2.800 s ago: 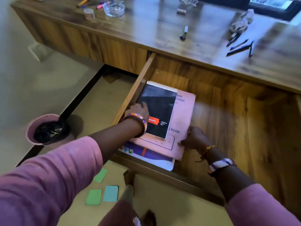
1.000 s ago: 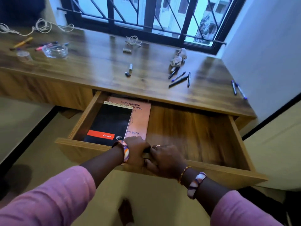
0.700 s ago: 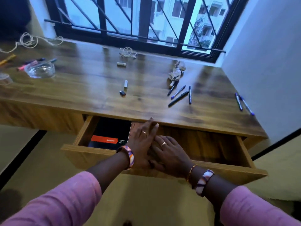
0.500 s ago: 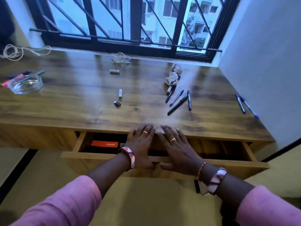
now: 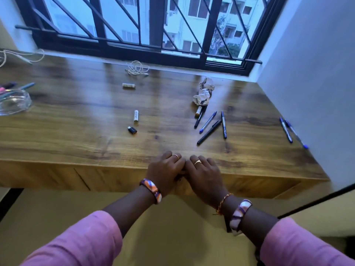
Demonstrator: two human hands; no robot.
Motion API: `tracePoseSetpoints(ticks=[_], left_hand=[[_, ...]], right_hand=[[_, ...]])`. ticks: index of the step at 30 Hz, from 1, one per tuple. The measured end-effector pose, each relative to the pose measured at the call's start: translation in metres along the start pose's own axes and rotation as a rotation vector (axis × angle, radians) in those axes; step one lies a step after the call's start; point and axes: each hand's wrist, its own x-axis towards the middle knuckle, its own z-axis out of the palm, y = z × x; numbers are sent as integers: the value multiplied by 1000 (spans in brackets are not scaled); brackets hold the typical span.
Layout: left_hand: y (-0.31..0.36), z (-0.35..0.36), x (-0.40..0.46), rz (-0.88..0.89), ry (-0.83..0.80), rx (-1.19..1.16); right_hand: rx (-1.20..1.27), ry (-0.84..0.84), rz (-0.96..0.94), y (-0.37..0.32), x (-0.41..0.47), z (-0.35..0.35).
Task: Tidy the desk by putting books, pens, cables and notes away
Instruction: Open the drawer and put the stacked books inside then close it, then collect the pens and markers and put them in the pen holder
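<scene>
here, left hand (image 5: pixel 165 170) and right hand (image 5: pixel 203 174) flat, fingers relaxed, on closed drawer front (image 5: pixel 240 184)

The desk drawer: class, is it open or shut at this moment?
Shut. The drawer front sits flush under the desk edge, no interior showing; the left hand and right hand rest against it.

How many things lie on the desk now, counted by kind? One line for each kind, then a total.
Pens: 6, four in the middle and two by the wall
Markers at the left edge: cannot tell, partly cut off
Batteries: 3
Cables: 2
Crumpled papers: 2
Adapter: 1
Glass dish: 1
Total: 15, markers not counted
</scene>
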Motion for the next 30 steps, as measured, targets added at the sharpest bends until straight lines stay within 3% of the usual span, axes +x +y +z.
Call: tracePoseSetpoints(ticks=[7,14,16,21,24,27,30], left_hand=[[-4,-5,3,-74,-65,-135],[-5,-39,59,-136,-391,-385],[9,-35,88,-121,-381,-413],[47,-12,155,-189,-325,-180],[61,2,191,-240,-346,-107],[89,14,233,-252,-403,-235],[134,41,276,-337,-461,-550]], right_hand=[[97,-122,58,3,8,-12],[600,-362,184,42,5,-37],[577,-321,242,67,2,-41],[463,-220,498,157,4,-43],[251,-304,628,226,7,-39],[9,-507,800,288,7,-35],[-1,-551,953,321,2,-26]])
